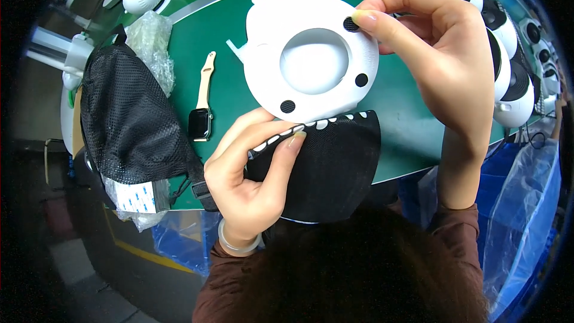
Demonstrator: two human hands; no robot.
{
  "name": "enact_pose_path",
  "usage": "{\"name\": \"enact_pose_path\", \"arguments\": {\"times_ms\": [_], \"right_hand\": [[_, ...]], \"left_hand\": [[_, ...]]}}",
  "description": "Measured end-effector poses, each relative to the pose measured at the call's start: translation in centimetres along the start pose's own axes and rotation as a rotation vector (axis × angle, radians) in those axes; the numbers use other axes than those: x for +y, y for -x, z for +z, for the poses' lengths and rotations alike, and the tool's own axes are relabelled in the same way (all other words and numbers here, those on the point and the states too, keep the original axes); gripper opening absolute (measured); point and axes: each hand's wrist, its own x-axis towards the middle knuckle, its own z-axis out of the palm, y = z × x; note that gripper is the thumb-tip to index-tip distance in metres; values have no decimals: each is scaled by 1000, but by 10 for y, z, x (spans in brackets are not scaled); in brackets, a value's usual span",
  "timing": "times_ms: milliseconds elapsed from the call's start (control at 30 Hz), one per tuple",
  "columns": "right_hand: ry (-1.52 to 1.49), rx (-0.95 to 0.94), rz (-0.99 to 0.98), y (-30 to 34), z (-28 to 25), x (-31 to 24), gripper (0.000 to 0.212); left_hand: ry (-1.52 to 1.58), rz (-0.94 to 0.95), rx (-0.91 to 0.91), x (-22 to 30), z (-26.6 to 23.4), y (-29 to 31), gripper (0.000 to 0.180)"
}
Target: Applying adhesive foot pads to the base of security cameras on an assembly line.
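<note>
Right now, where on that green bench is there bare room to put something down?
Bare green table lies between the white round part and the row of white units, and above the wristwatch. The left edge is crowded by the black mesh bag.

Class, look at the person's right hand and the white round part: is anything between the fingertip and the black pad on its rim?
Nothing visible: the right hand presses its fingertip directly beside the black pad on the white round part.

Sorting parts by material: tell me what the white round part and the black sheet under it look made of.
White round part: likely moulded plastic, smooth matte surface, crisp rims. Black sheet: seems a foam or rubbery pad sheet, dull and textured, white where pieces are gone.
</note>
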Motion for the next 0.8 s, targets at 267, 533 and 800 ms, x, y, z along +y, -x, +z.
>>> {"name": "enact_pose_path", "arguments": {"times_ms": [267,533,800], "right_hand": [[43,-12,-1,0,-2,0,16],[-80,24,375,-9,0,-17,16],[169,225,-337,25,-11,-4,23]], "left_hand": [[7,-14,15,-1,2,1,17],[-4,16,-11,-2,-1,0,17],[14,14,43,2,-12,8,18]]}}
